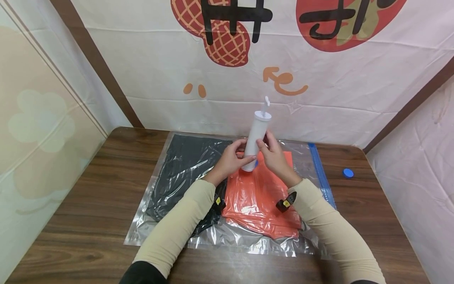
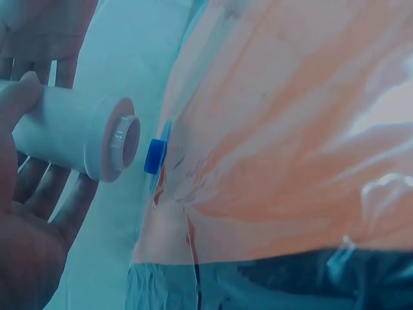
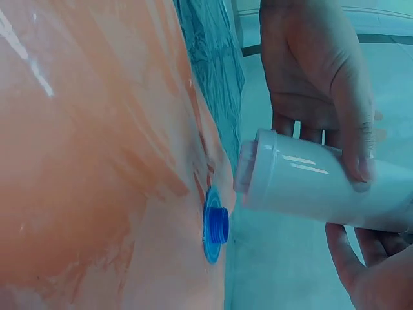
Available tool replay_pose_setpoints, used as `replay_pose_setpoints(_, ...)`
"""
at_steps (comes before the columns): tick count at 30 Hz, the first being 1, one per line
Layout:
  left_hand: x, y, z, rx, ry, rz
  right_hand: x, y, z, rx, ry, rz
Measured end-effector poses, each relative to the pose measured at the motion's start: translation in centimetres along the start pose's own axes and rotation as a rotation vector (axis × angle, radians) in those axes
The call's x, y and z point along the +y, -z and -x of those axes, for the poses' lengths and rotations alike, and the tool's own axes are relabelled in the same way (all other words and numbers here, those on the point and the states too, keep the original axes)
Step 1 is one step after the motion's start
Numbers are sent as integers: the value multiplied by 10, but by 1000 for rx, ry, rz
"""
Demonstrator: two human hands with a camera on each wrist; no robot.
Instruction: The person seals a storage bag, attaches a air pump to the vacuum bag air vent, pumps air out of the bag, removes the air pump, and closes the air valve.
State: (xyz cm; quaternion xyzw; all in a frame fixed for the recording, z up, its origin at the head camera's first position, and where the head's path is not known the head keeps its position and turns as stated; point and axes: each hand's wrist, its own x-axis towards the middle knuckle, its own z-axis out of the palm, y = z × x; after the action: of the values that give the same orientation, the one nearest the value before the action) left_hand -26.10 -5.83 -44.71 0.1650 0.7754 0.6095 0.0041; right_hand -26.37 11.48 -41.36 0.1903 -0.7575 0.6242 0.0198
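Note:
A white hand pump (image 1: 257,136), a cylinder with its handle at the top, is held tilted between both hands. My left hand (image 1: 229,159) grips it near the lower end, thumb in front and fingers behind. Higher up, my right hand (image 1: 276,157) holds it from the other side. Below is a clear vacuum bag (image 1: 244,244) containing folded black fabric (image 1: 191,165) and orange fabric (image 1: 259,197). In the left wrist view, the pump's nozzle (image 2: 131,141) faces the bag's blue valve (image 2: 155,157) with a small gap between them. The right wrist view also shows valve (image 3: 218,226) and nozzle apart.
A round blue cap (image 1: 348,172) lies on the wooden table (image 1: 71,221), right of the bag. The bag's blue seal strip (image 1: 320,173) runs along its right side. Printed fabric walls (image 1: 227,86) stand behind and at both sides.

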Motion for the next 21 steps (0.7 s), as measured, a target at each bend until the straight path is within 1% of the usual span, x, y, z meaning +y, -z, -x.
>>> replay_pose_setpoints(2, 0, 1, 2, 5, 12, -21, 0, 1, 0, -26, -10, 21)
replay_pose_setpoints(5, 0, 5, 4, 18, 25, -56, -2, 4, -1, -54, 3, 54)
replay_pose_setpoints(10, 8, 19, 7, 61, 43, -95, -8, 16, 3, -97, 20, 131)
replay_pose_setpoints(12, 12, 27, 7, 75, 57, -119, -7, 23, 7, -138, -3, 220)
replay_pose_setpoints(14, 16, 36, 8, 78, 71, -153, -6, 31, 14, -204, -48, 347)
replay_pose_setpoints(15, 18, 42, 9, 73, 81, -172, -4, 34, 18, -246, -75, 418)
replay_pose_setpoints(18, 23, 61, 16, 52, 120, -231, 3, 44, 32, -395, -112, 613)
replay_pose_setpoints(21, 29, 83, 25, 27, 167, -285, 11, 53, 47, -520, -161, 729)
